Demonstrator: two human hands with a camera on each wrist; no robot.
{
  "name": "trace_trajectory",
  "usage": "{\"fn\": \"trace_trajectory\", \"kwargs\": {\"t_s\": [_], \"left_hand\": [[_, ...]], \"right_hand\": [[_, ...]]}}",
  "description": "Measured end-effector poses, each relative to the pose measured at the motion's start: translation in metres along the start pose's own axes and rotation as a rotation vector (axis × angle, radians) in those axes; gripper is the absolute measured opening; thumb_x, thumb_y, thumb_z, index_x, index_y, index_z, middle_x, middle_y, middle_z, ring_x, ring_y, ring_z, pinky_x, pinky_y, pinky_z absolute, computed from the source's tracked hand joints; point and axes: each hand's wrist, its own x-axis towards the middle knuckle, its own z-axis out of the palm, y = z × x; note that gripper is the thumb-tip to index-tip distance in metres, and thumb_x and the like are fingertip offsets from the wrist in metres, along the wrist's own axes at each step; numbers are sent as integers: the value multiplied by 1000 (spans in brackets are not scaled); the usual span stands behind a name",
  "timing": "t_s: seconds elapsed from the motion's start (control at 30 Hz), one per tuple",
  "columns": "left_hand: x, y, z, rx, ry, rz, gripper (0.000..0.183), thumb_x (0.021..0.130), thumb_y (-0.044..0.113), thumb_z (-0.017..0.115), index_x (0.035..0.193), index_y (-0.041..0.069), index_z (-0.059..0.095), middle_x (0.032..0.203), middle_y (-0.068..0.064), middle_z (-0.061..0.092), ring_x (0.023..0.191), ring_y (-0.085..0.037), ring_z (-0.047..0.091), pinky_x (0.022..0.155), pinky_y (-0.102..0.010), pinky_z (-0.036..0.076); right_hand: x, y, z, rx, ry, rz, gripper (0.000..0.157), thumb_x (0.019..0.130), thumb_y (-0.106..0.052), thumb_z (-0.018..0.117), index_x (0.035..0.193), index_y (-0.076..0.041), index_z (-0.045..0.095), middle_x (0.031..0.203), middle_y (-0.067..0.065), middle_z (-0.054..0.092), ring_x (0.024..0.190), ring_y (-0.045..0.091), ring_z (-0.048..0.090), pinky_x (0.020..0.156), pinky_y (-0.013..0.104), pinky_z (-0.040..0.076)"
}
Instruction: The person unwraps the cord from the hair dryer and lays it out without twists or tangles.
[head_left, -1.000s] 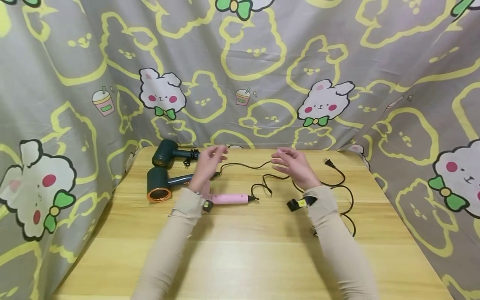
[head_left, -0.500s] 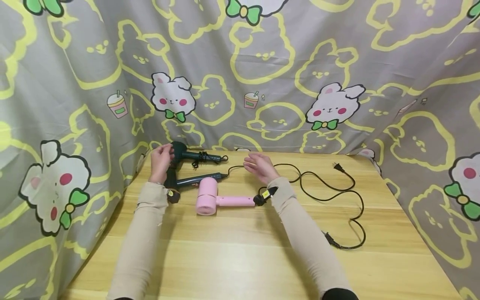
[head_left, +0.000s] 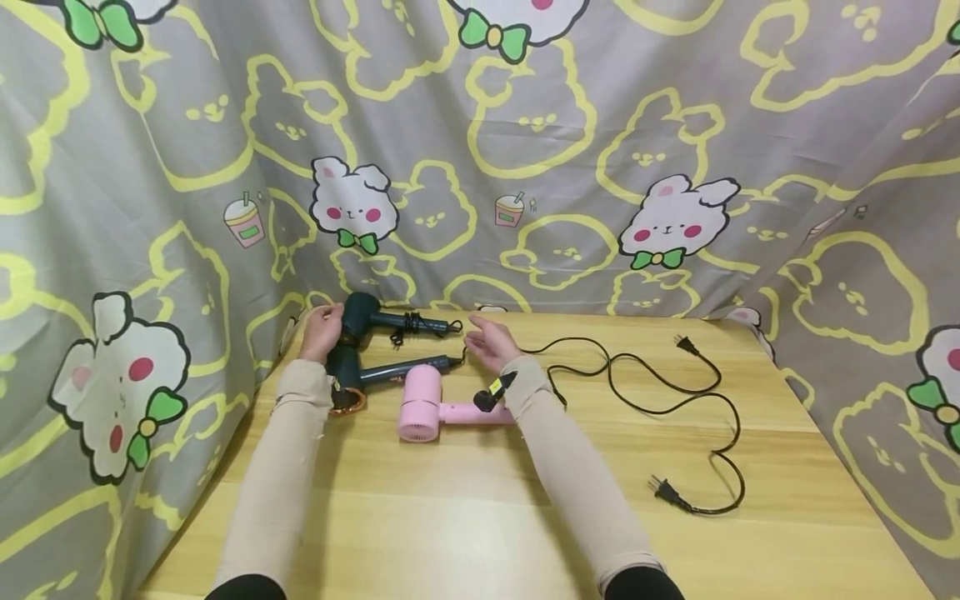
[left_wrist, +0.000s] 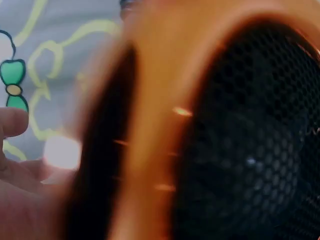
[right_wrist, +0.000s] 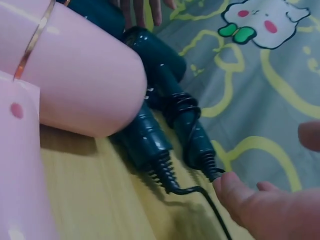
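Observation:
Three hair dryers lie on the wooden table. My left hand (head_left: 321,332) is at the left side of the head of the far dark green hair dryer (head_left: 362,317), whose cord is wrapped round its handle. In the right wrist view, straight fingers (right_wrist: 140,11) of that hand show behind the dryers. A second dark green hair dryer (head_left: 405,367) lies nearer, its orange-rimmed grille (left_wrist: 250,125) filling the left wrist view. My right hand (head_left: 491,343) holds nothing, its fingers extended close to the dark handles' ends. The pink hair dryer (head_left: 422,404) lies in front, its handle partly behind my right wrist.
Black cords (head_left: 660,412) wind across the right half of the table (head_left: 450,533). One plug (head_left: 686,344) lies at the back right, another plug (head_left: 670,492) nearer the front. A patterned curtain (head_left: 547,125) hangs round the back and sides.
Both hands have moved left: the left from above the dark handles to the far dryer's head, the right from above the cords to near the handle ends. The dryers lie still.

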Motion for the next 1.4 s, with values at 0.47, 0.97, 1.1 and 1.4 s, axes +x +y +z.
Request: {"fn": "trace_trajectory", "kwargs": {"t_s": [0.47,0.97,1.1,1.4], "left_hand": [[10,-20,0,98,-279,-62,84,109,60,19,164,-1,4,173,-23,2,160,-44,5,131,-54,10],[9,-18,-4,186,-301,-58,83,109,60,18,163,-3,17,170,-27,14,158,-45,15,130,-53,16],[10,-20,-3,193,-277,-39,74,112,50,22,161,-5,23,168,-29,20,157,-45,21,129,-52,20],[15,-18,-1,261,-198,77,63,112,40,34,159,-4,32,164,-28,31,154,-46,28,127,-52,25]], "right_hand": [[27,19,14,171,-9,18,73,106,-19,55,166,-6,15,169,34,-3,157,38,13,130,36,21],[30,26,19,186,0,-13,67,104,-16,61,161,-3,29,165,33,17,145,38,36,126,42,32],[30,27,23,84,17,-33,63,102,-14,64,156,1,36,154,27,36,126,29,47,124,43,36],[28,24,26,37,48,-90,53,100,-7,64,145,7,40,147,21,46,127,36,56,116,44,46]]}}
